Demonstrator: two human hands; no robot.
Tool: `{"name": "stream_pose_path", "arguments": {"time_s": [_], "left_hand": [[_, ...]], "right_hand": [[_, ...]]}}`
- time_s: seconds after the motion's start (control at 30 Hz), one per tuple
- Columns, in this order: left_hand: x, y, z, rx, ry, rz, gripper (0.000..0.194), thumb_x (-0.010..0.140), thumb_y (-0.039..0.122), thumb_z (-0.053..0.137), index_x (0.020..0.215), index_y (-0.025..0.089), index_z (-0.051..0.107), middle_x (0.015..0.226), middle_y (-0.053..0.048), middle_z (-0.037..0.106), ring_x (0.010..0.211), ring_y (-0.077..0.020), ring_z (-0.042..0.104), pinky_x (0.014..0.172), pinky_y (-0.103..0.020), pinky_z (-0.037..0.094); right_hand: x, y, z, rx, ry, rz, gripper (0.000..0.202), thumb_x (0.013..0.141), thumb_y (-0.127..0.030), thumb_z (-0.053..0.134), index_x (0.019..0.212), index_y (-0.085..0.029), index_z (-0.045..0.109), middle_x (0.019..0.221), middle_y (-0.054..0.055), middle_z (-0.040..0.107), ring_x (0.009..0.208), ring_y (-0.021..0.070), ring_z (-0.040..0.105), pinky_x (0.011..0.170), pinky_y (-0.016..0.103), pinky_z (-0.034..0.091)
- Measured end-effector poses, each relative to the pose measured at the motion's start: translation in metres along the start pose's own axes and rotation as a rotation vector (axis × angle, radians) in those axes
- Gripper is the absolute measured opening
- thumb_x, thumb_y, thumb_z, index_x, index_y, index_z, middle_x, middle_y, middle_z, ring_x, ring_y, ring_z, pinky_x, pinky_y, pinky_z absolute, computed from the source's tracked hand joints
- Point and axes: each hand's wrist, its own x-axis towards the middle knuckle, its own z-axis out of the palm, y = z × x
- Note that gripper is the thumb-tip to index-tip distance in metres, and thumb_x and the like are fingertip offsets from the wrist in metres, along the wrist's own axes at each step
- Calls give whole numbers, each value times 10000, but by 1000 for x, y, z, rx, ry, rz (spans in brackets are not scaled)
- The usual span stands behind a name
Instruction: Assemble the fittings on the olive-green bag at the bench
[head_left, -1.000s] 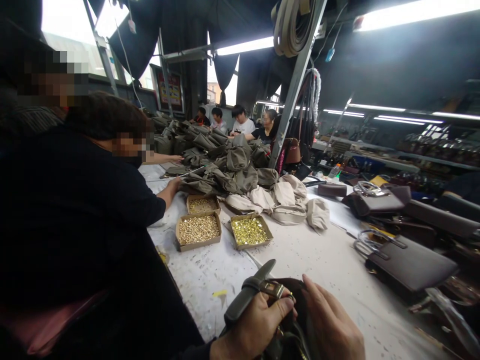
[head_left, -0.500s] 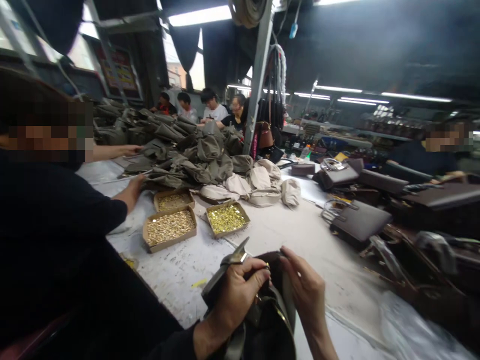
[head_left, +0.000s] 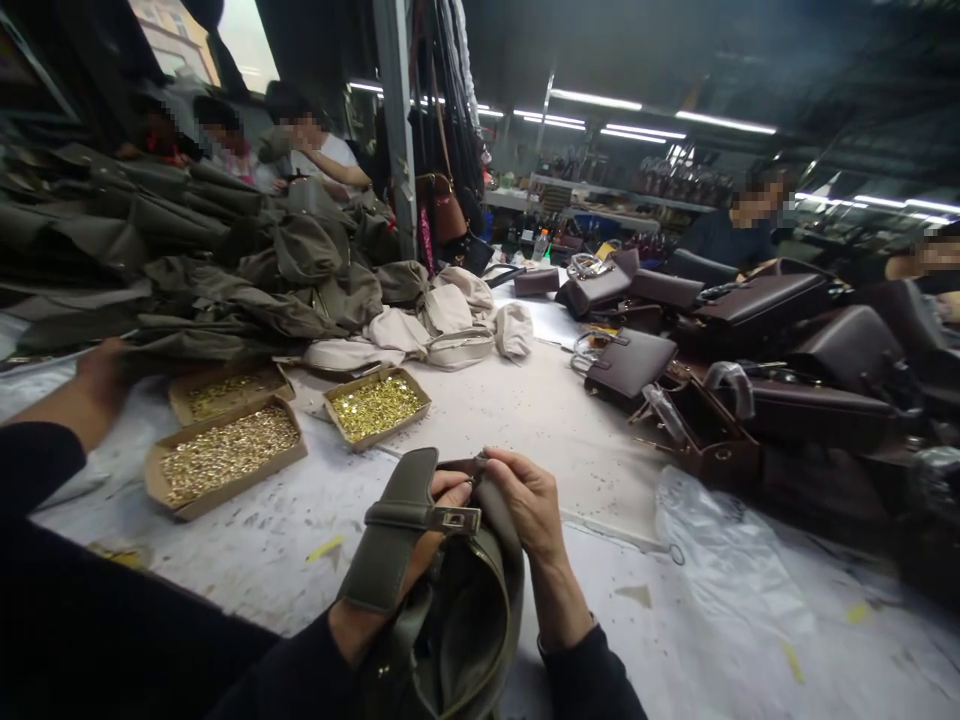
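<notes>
An olive-green bag (head_left: 480, 600) with its mouth open is held up at the bottom centre, over the table's near side. My left hand (head_left: 431, 535) is partly behind the bag's strap flap (head_left: 394, 530), which has a metal buckle; its fingertips are closed at the bag's top edge. My right hand (head_left: 529, 500) pinches the same edge from the right, close to the left fingertips. Whether a small metal piece lies between the fingers cannot be made out. Past the bag stands a cardboard tray of yellow-gold pieces (head_left: 379, 407).
Two more cardboard trays (head_left: 225, 455) stand at the left, near another person's hand (head_left: 101, 395). Green bags (head_left: 307, 250) and beige bags (head_left: 457, 345) are piled behind. Dark brown handbags (head_left: 630, 360) and clear plastic (head_left: 727, 550) lie at the right. A metal post (head_left: 397, 130) rises behind.
The view has swung right. The strap flap has turned over my left hand, now covering part of it. Both hands still hold the bag's edge, and the person at the left is mostly out of view.
</notes>
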Motion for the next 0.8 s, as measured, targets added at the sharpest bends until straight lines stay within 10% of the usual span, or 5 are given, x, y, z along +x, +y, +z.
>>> {"name": "stream_pose_path", "arguments": {"time_s": [0.37, 0.57, 0.8], "left_hand": [[4, 23, 2, -148, -14, -436, 538, 611, 546, 865, 905, 121, 712, 612, -42, 663, 539, -176, 626, 482, -222, 484], [2, 18, -16, -26, -85, -277, 462, 765, 539, 795, 967, 134, 706, 688, -44, 681, 629, -176, 654, 562, -222, 533], [2, 23, -31, 138, -119, 28, 240, 891, 410, 723, 928, 173, 725, 1438, -96, 529, 720, -119, 684, 698, -249, 618]], "right_hand": [[6, 11, 3, 268, -53, 181, 350, 733, -486, 838, 912, -191, 774, 879, 32, 756, 791, 166, 652, 767, 272, 502], [5, 19, 5, 298, -74, 156, 350, 753, -474, 826, 913, -173, 748, 839, 31, 732, 767, 158, 634, 729, 260, 480], [5, 6, -4, 200, -244, 69, 297, 810, -352, 787, 1045, -202, 683, 819, -3, 705, 738, 142, 630, 691, 241, 462]]}}
